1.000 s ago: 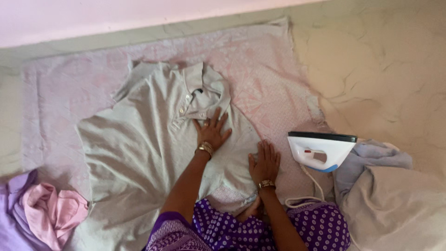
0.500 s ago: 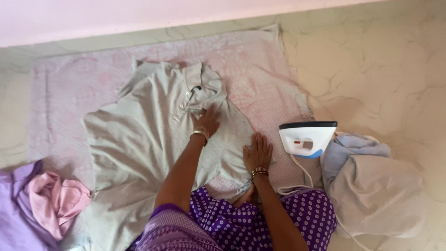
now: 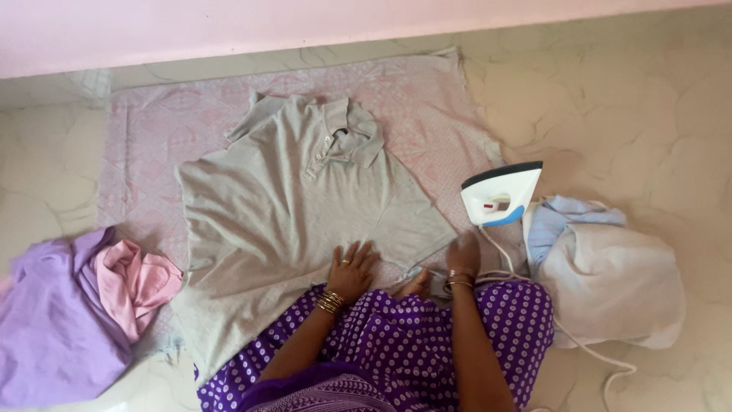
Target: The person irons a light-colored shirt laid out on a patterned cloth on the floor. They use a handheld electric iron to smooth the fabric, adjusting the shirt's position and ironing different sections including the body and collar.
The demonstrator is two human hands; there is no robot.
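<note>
Head view: left hand (image 3: pixel 352 267) flat on grey shirt (image 3: pixel 290 206).

It was a home, with ironing done on the floor. A pale marbled stone floor (image 3: pixel 633 99) met a pink wall (image 3: pixel 229 30). A patterned pink cloth (image 3: pixel 427 107) was spread as a pad, a white-and-blue electric iron (image 3: pixel 501 194) stood on end, and piles of clothes (image 3: pixel 84 305) lay around.

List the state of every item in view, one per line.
Grey polo shirt: spread flat on the pink cloth, collar unbuttoned.
Iron: standing upright, unheld.
Left hand: flat on shirt.
Right hand: near the iron's cord.
Purple and pink clothes: crumpled.
White bundle: heaped.
</note>
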